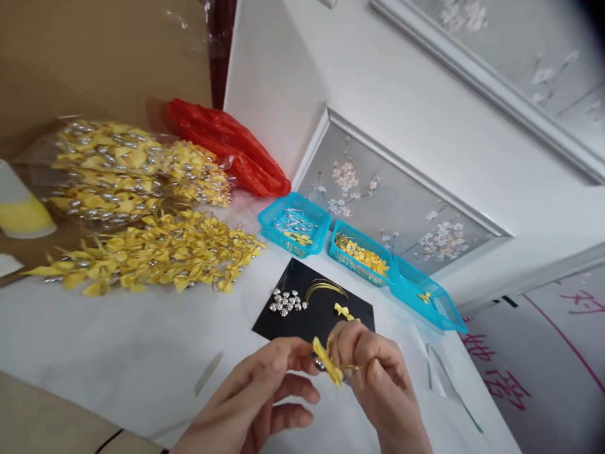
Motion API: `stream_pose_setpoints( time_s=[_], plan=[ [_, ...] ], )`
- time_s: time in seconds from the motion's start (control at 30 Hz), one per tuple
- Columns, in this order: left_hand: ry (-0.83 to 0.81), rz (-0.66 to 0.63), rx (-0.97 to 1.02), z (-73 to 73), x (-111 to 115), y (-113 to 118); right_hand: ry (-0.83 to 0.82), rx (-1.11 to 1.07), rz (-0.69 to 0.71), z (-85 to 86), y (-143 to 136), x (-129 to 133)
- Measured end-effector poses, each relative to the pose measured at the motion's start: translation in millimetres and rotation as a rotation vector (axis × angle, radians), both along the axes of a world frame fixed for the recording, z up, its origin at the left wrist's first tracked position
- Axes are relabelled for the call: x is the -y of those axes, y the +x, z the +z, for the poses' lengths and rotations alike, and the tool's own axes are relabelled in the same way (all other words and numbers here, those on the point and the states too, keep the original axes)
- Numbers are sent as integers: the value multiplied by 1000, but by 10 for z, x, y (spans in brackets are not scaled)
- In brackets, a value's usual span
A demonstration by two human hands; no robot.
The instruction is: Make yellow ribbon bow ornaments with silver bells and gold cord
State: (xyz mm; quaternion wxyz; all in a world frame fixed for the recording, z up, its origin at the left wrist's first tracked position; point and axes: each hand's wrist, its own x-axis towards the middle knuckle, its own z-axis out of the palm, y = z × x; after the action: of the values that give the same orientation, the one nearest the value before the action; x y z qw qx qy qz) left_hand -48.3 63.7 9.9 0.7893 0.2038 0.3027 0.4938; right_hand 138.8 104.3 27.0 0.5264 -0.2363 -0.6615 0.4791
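In front of me my right hand (378,372) pinches a thin gold wire (352,367) that carries a yellow ribbon bow (333,371). A silver heart-like bead (319,364) sits against the bow's left side. My left hand (265,391) has its thumb and forefinger closed at that bead, partly hidden, while its lower fingers are spread and loosely curled. Just beyond the hands lies a black board (269,325). On it are several silver beads (286,304), curved gold wires (326,284) and a few yellow bows (345,311), partly covered by my right hand.
Blue baskets line the wall: one with silver pieces and bows (269,227), one full of yellow bows (347,265), one with a few yellow pieces (444,318). Finished-looking yellow sprays (179,252), bagged sprays (108,170), a red bag (231,148) and a bottle (23,208) stand left.
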Motion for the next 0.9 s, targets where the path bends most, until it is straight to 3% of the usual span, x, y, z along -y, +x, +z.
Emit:
stream_pose_setpoints(
  time_s=[0.1,0.4,0.7,0.9],
  plan=[
    [28,-4,30,71,-4,16,15,-11,-36,-56,-97,71],
    [-24,45,-22,-11,33,68,-16,64,-149,-238,-91,229],
    [-64,-3,9,127,13,81,108,280,-178,-63,1,303],
    [-97,-64,114,34,-78,39,260,438,-240,34,-1,214]
  ],
)
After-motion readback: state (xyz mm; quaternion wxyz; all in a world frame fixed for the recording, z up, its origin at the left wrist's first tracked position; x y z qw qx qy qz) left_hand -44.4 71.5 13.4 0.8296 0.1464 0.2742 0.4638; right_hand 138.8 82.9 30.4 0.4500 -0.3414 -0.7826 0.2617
